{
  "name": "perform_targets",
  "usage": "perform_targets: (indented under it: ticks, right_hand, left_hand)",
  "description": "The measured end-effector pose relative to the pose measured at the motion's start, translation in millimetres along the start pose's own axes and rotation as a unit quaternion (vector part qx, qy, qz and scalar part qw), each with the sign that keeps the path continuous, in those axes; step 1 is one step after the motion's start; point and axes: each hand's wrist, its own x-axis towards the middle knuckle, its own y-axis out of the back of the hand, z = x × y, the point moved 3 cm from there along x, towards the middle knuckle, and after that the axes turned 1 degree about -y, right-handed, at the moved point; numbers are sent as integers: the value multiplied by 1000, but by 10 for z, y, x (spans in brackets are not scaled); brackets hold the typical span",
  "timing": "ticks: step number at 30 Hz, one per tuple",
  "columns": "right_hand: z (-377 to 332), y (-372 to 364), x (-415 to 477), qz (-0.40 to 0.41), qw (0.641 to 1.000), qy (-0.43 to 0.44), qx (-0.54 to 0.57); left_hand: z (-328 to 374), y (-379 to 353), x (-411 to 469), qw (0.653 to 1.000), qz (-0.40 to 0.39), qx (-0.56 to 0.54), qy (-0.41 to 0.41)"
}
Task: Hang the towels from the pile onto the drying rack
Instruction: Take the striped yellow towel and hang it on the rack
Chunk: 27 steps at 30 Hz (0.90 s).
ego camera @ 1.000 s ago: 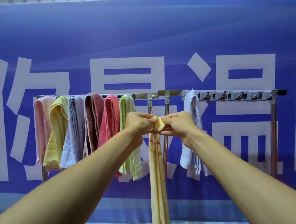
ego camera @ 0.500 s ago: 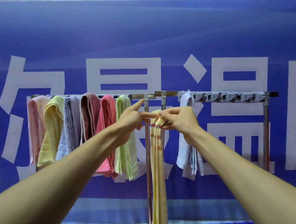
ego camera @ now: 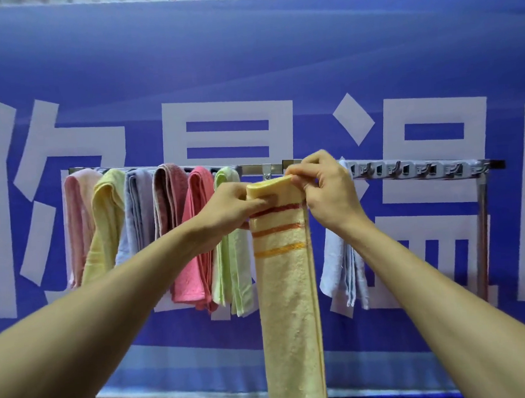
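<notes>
**Striped towel at the rail, drape not yet made**

2 hands on it: left hand [ego camera: 233, 205] and right hand [ego camera: 322, 188] each pinch a top corner of the yellow striped towel [ego camera: 288, 290], fingers curled on the folded edge. It hangs in front of the drying rack [ego camera: 253, 169], in the gap between green towel [ego camera: 233, 263] and white towel [ego camera: 341, 271]. Suggest lifting the fold over the rail, keeping it flat and roughly even front and back so it doesn't slide off.

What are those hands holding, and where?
The yellow striped towel, by its folded top: left hand at the left edge, right hand pinching the right corner.
</notes>
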Motion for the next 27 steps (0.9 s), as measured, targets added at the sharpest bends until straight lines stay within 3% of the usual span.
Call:
perform_targets:
  ticks: [2, 7, 13, 17, 19, 22, 27]
  right_hand:
    - [-72, 64, 42, 41, 998, 35, -36]
    - [44, 84, 113, 36, 996, -75, -43]
    - [315, 51, 51, 27, 981, -180, 66]
    - [480, -97, -140, -67, 916, -339, 205]
    - [524, -135, -282, -131, 883, -377, 249]
    - [614, -209, -498, -220, 856, -368, 288]
    - [799, -239, -784, -330, 854, -338, 217]
  left_hand:
    - [57, -7, 38, 999, 36, -28, -28]
    - [92, -124, 125, 999, 40, -3, -16]
    - [37, -228, 242, 993, 103, -52, 6]
    - [53, -304, 321, 982, 144, -112, 51]
    - [54, -315, 382, 972, 174, -140, 75]
    - [-41, -302, 490, 940, 229, -217, 131]
    - [-256, -320, 591, 867, 293, -348, 202]
